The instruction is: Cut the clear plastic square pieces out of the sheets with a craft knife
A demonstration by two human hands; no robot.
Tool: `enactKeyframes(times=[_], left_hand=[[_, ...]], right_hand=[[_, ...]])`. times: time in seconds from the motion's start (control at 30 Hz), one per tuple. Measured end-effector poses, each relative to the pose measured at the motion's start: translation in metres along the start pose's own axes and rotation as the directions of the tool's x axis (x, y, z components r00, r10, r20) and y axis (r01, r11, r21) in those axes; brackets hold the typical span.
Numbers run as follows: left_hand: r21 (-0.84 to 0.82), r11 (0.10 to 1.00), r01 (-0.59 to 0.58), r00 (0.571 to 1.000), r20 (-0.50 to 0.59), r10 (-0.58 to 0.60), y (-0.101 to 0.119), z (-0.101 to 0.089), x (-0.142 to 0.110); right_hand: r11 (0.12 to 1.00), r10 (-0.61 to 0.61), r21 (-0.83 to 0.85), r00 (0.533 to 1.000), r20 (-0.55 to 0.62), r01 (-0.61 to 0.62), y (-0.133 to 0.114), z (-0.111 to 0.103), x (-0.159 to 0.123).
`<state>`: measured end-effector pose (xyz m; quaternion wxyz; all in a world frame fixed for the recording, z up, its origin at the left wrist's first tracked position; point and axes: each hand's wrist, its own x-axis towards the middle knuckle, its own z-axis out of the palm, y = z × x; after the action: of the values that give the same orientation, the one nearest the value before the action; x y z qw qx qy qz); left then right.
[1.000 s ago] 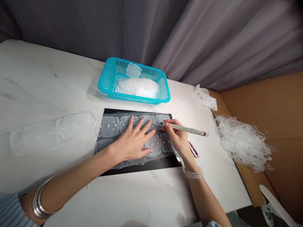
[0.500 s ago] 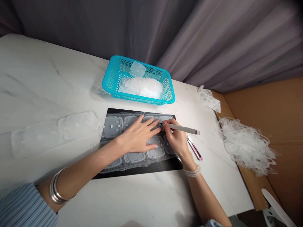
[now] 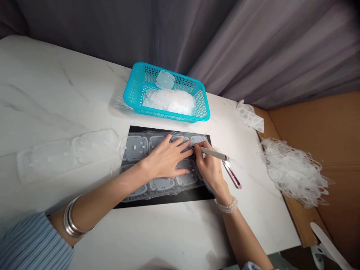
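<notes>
A translucent moulded plastic sheet (image 3: 134,147) with rows of rounded plates lies on a black mat (image 3: 194,195). My left hand (image 3: 170,159) rests flat on the sheet with its fingers spread. At the sheet's upper right, my right hand (image 3: 209,163) pinches a grey pen-shaped craft knife (image 3: 213,153). Its tip points left, down at the sheet beside my left fingertips, and the exact contact is too small to make out. Just right of that hand lies a pink box cutter (image 3: 233,175) with its blade out.
Behind the mat stands a blue basket (image 3: 168,115) of cut translucent plates (image 3: 171,99). More translucent sheets (image 3: 70,153) lie on the left. A heap of plastic offcuts (image 3: 294,172) and another scrap (image 3: 249,116) sit at the right, near a cardboard wall (image 3: 317,127).
My left hand has slid rightward over the sheet, nearer my right hand. The craft knife's handle end has swung left, with its tip staying close to the same plates. The view has shifted slightly.
</notes>
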<state>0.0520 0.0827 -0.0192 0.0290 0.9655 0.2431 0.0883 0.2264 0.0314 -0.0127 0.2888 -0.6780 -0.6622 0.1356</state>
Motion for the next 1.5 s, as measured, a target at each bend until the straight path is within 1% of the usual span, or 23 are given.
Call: enactKeyframes(times=[0.13, 0.27, 0.43, 0.57, 0.67, 0.77, 0.87, 0.9, 0.97, 1.0, 1.03, 1.07, 1.1, 1.17, 1.23, 1.27, 1.3, 1.33, 1.37, 1.4, 1.43, 1.47, 1.5], left_hand=[[0.009, 1.000, -0.011, 1.000, 0.021, 0.011, 0.000, -0.003, 0.000], [0.003, 1.000, -0.020, 0.999, 0.029, 0.020, 0.000, -0.004, 0.000], [0.021, 0.999, -0.035, 0.999, 0.020, 0.035, -0.002, -0.001, -0.003], [0.026, 0.999, -0.020, 1.000, 0.008, 0.020, -0.004, 0.001, -0.004], [0.010, 1.000, -0.014, 1.000, 0.014, 0.013, -0.005, 0.003, -0.003], [-0.023, 1.000, -0.014, 1.000, 0.018, 0.015, -0.006, 0.006, -0.003], [-0.050, 0.999, -0.021, 1.000, 0.006, 0.021, -0.007, 0.010, -0.004], [-0.054, 0.998, -0.021, 1.000, 0.001, 0.021, -0.008, 0.012, -0.005], [-0.060, 0.998, -0.014, 1.000, -0.009, 0.014, -0.008, 0.013, -0.006], [-0.063, 0.998, -0.009, 1.000, -0.011, 0.008, -0.008, 0.013, -0.007], [-0.068, 0.998, -0.003, 1.000, -0.012, 0.002, -0.008, 0.013, -0.007], [-0.074, 0.997, 0.002, 1.000, -0.011, -0.002, -0.007, 0.013, -0.008], [-0.080, 0.997, 0.006, 1.000, -0.010, -0.007, -0.007, 0.012, -0.008], [-0.091, 0.996, 0.014, 1.000, -0.008, -0.014, -0.006, 0.012, -0.009], [-0.099, 0.995, 0.020, 1.000, -0.010, -0.021, -0.005, 0.013, -0.009], [-0.102, 0.995, 0.021, 1.000, -0.011, -0.023, -0.004, 0.013, -0.009], [-0.106, 0.994, 0.022, 1.000, -0.012, -0.023, -0.004, 0.014, -0.008], [-0.113, 0.993, 0.021, 1.000, -0.014, -0.023, -0.005, 0.015, -0.007], [-0.125, 0.992, 0.020, 1.000, -0.017, -0.022, -0.005, 0.015, -0.007], [-0.148, 0.989, 0.020, 1.000, -0.022, -0.023, -0.005, 0.014, -0.005], [-0.183, 0.983, 0.023, 0.999, -0.030, -0.029, -0.005, 0.012, -0.004], [-0.235, 0.971, 0.032, 0.998, -0.046, -0.044, -0.005, 0.009, -0.002], [-0.311, 0.949, 0.049, 0.995, -0.070, -0.074, -0.005, 0.004, 0.000]], right_hand=[[1.000, 0.020, -0.022, 1.000, 0.000, -0.020, -0.005, -0.002, -0.016], [0.999, -0.012, -0.039, 0.999, -0.035, 0.010, 0.000, 0.004, -0.013], [0.994, -0.085, -0.080, 0.995, -0.043, 0.081, 0.008, 0.014, -0.006], [0.974, -0.194, -0.125, 0.981, -0.033, 0.188, 0.015, 0.019, -0.008], [0.948, -0.236, -0.209, 0.971, 0.042, 0.240, 0.017, 0.017, -0.008], [0.918, -0.222, -0.299, 0.962, 0.157, 0.260, 0.012, 0.015, -0.009], [0.954, -0.166, -0.224, 0.975, 0.149, 0.197, 0.006, 0.018, -0.007], [0.976, -0.140, -0.148, 0.983, 0.121, 0.158, 0.007, 0.020, -0.005], [0.996, -0.047, 0.079, 0.999, 0.017, 0.045, 0.014, 0.018, 0.001], [0.981, 0.021, 0.194, 0.999, -0.048, -0.012, 0.021, 0.012, 0.003], [0.952, 0.102, 0.299, 0.988, -0.120, -0.062, 0.032, 0.002, 0.005], [0.914, 0.191, 0.392, 0.963, -0.190, -0.104, 0.045, -0.013, 0.005], [0.888, 0.262, 0.442, 0.931, -0.253, -0.130, 0.060, -0.032, 0.003], [0.821, 0.404, 0.548, 0.842, -0.357, -0.162, 0.094, -0.078, -0.007], [0.754, 0.515, 0.634, 0.753, -0.410, -0.170, 0.125, -0.123, -0.025], [0.724, 0.557, 0.670, 0.714, -0.424, -0.167, 0.137, -0.142, -0.034], [0.696, 0.592, 0.700, 0.679, -0.434, -0.159, 0.146, -0.155, -0.044], [0.670, 0.622, 0.727, 0.651, -0.435, -0.153, 0.150, -0.164, -0.052], [0.648, 0.643, 0.746, 0.635, -0.429, -0.152, 0.150, -0.166, -0.059], [0.623, 0.660, 0.768, 0.629, -0.412, -0.151, 0.145, -0.164, -0.063], [0.586, 0.674, 0.795, 0.640, -0.370, -0.156, 0.137, -0.158, -0.064], [0.541, 0.678, 0.823, 0.668, -0.308, -0.170, 0.124, -0.149, -0.061], [0.486, 0.670, 0.855, 0.707, -0.228, -0.184, 0.109, -0.138, -0.056]])
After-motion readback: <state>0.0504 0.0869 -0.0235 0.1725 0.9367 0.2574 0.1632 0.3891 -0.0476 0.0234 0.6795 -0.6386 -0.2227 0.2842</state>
